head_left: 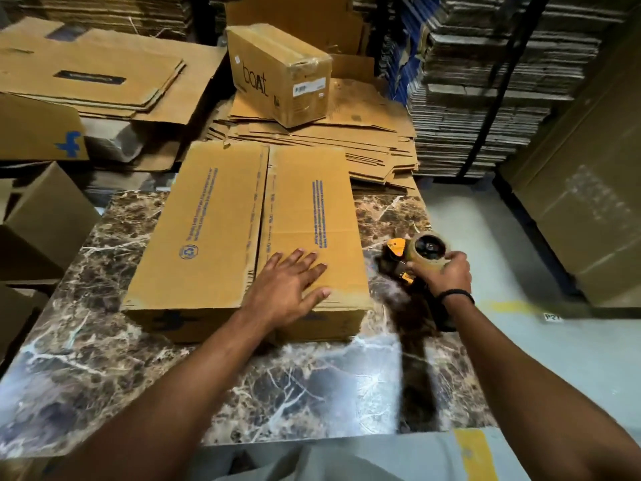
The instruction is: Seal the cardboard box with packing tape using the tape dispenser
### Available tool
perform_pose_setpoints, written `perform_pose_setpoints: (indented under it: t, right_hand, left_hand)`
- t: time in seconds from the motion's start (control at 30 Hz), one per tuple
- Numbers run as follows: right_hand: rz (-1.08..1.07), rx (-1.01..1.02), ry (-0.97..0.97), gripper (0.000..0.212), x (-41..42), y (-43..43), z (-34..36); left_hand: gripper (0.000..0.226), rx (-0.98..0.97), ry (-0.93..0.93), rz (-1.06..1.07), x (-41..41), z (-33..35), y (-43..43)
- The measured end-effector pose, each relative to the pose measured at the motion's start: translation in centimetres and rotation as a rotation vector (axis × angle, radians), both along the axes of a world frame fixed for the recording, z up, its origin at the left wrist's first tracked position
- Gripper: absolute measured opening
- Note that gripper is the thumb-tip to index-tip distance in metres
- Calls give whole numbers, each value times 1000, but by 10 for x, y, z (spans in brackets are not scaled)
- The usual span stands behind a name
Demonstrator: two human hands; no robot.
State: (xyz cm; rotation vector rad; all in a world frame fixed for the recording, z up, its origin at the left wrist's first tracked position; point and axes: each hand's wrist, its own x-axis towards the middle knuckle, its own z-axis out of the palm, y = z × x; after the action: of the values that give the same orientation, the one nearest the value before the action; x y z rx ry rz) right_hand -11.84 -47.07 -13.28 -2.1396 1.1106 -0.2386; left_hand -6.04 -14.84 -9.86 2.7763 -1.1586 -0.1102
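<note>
marbled brown tabletop (104, 359) fills the lower frame, ringed by stacked flattened cardboard (485, 98). the left hand (288, 282) is laid flat, fingers spread, on the near right flap of the cardboard box (215, 230) at frame centre; its two top flaps are closed, and no tape can be made out on the seam. the right hand (442, 272) is curled around the one tape dispenser (416, 255) at centre right, just beside the box. one sealed box marked "boat" (277, 74) is seen at upper centre.
</note>
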Motion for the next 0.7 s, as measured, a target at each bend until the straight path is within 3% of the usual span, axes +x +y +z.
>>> perform_pose_setpoints:
  t: [0.07,0.13,0.23,0.33,0.4,0.7]
  right_hand:
    - [-65,111,90,77,-7,-16,-14]
    - [-41,341,131,56,-7,-26,-27]
    - [-11,590,212,48,-6,-43,-43]
    - [37,1064,254,12,-9,-46,-48]
    - [99,1316,247,12,-14,-40,-50]
    - [85,1330,-80,27,-17,-11,-33]
  left_hand:
    - [68,-4,-2,6,0,0,-2]
    - [69,-11,-15,12,-1,-2,-3]
    - [67,-38,-19,20,-1,-3,-2]
    - [64,-60,-23,22,0,-4,-2]
    - [63,-65,-24,28,0,-5,-2]
    - [65,-57,-28,42,-2,-3,-2]
